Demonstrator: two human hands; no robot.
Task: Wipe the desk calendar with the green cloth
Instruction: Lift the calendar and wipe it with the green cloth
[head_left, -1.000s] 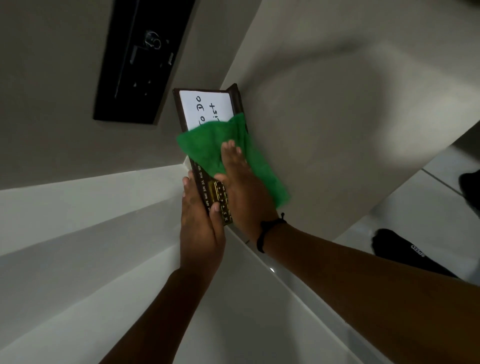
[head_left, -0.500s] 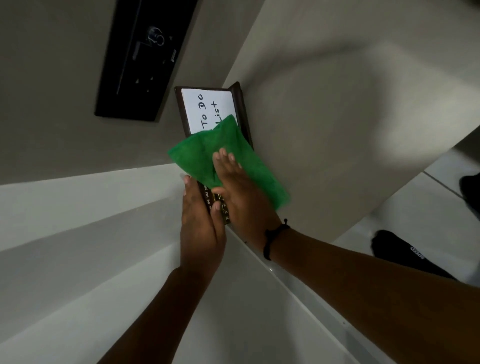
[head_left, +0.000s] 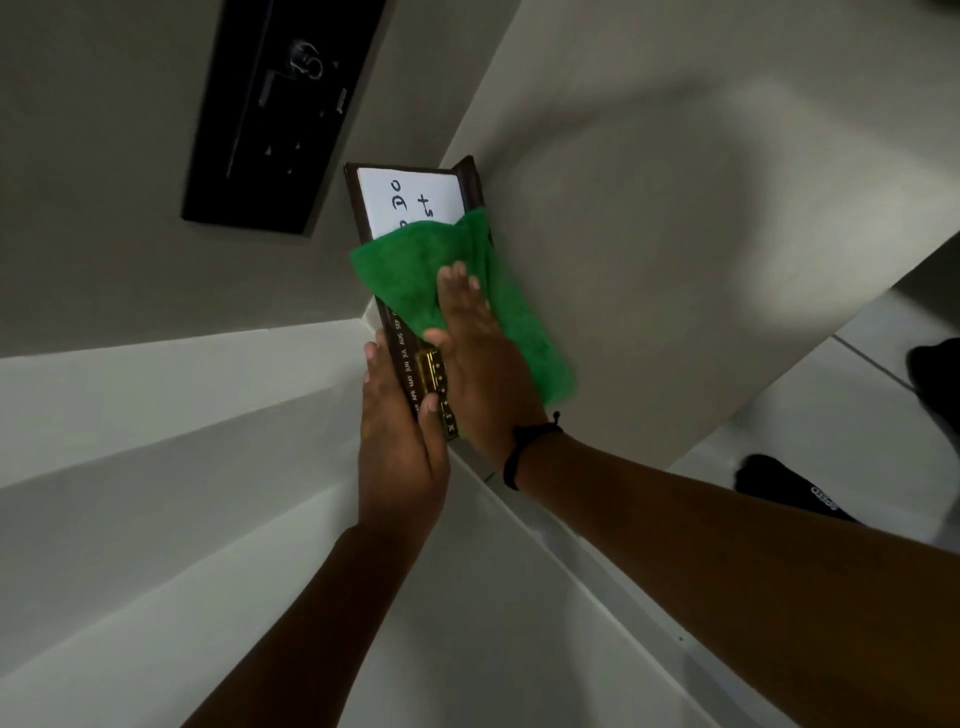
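The desk calendar (head_left: 410, 197) is a dark brown frame with a white handwritten card, month names along its edge and gold number blocks. It stands in the corner on the white ledge. My left hand (head_left: 400, 441) grips its near end, thumb across the gold blocks. My right hand (head_left: 478, 358) lies flat, pressing the green cloth (head_left: 415, 270) against the calendar's face. The cloth covers the middle of the card and hangs off to the right. A black band circles my right wrist.
A black wall panel (head_left: 280, 114) with switches sits on the grey wall left of the calendar. The white ledge (head_left: 156, 467) runs toward me. At the lower right is tiled floor (head_left: 831, 405) with dark feet (head_left: 789, 488) on it.
My right hand has slid the green cloth back up the calendar's face, covering more of the handwritten card than half a second ago. My left hand has kept its grip.
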